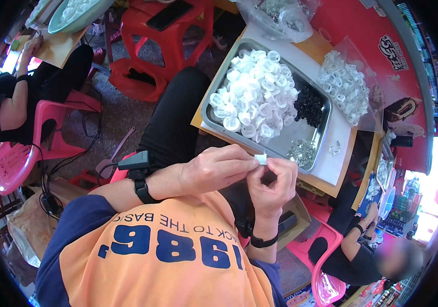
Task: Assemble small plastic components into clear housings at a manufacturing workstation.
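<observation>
so, in the head view, the left hand (218,168) and the right hand (275,185) meet at a small white plastic piece (261,159), just at the near edge of a metal tray (284,139). the left hand's thumb and fingers are pinched together on one side of the piece, and the right hand's thumb and forefinger close on the other, its remaining fingers curled. whatever else those fingers cover, i cannot tell. the tray holds a big heap of whitish plastic pieces (252,89), a patch of small black parts (310,105) and a little pile of silvery parts (301,152). just beside it lie more whitish pieces in a clear bag (344,89). beyond, a dark phone (170,14) rests on a red stool (167,45).
</observation>
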The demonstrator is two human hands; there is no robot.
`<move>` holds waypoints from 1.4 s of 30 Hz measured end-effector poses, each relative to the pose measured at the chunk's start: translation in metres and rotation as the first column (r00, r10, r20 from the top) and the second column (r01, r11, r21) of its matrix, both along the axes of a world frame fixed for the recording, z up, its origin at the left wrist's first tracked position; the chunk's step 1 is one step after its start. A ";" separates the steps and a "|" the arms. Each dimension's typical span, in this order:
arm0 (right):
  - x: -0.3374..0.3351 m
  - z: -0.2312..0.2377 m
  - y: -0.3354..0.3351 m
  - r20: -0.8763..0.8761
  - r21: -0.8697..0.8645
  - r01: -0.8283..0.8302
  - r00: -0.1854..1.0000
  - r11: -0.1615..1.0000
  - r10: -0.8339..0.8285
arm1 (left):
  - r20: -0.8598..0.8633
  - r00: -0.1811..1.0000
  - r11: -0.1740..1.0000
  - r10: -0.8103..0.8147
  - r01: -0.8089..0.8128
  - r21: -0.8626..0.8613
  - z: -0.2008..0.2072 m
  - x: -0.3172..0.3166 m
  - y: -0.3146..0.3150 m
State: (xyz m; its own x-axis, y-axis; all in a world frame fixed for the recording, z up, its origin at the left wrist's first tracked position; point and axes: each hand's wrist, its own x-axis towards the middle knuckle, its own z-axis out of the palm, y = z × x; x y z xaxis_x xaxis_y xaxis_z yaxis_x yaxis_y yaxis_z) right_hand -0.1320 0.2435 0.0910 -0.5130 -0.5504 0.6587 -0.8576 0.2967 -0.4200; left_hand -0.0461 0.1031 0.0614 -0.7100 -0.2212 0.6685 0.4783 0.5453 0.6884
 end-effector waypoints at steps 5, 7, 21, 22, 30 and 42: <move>-0.003 -0.004 0.000 0.068 -0.009 -0.009 0.998 1.000 0.009 | 0.020 0.999 0.999 0.028 -0.028 0.015 0.001 -0.003 0.000; -0.003 -0.004 0.000 0.103 -0.019 -0.018 0.995 1.000 0.020 | 0.030 0.998 0.998 0.051 -0.052 0.031 0.002 -0.004 -0.001; -0.003 0.012 0.004 0.172 0.000 -0.134 0.976 0.991 0.132 | -0.050 0.995 0.995 0.091 -0.093 -0.034 0.002 0.001 -0.010; -0.003 0.014 0.004 0.171 0.000 -0.134 0.976 0.991 0.132 | -0.050 0.995 0.995 0.091 -0.093 -0.034 0.001 0.002 -0.010; -0.003 0.013 0.004 0.130 0.001 -0.146 0.981 0.989 0.144 | -0.059 0.995 0.996 0.084 -0.086 -0.024 0.000 0.001 -0.010; -0.055 0.032 0.016 0.753 0.091 -0.034 0.656 0.995 -0.047 | 0.174 0.984 0.975 0.036 -0.073 0.209 0.015 -0.003 -0.011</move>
State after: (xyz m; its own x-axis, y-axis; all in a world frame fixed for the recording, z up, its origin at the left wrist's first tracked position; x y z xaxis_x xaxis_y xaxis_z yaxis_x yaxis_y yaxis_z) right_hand -0.1870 0.2599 0.1225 -0.8145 -0.5801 -0.0077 -0.2559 0.3711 -0.8926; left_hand -0.0496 0.0922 0.0759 -0.7910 -0.3878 0.4733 0.3192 0.3985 0.8598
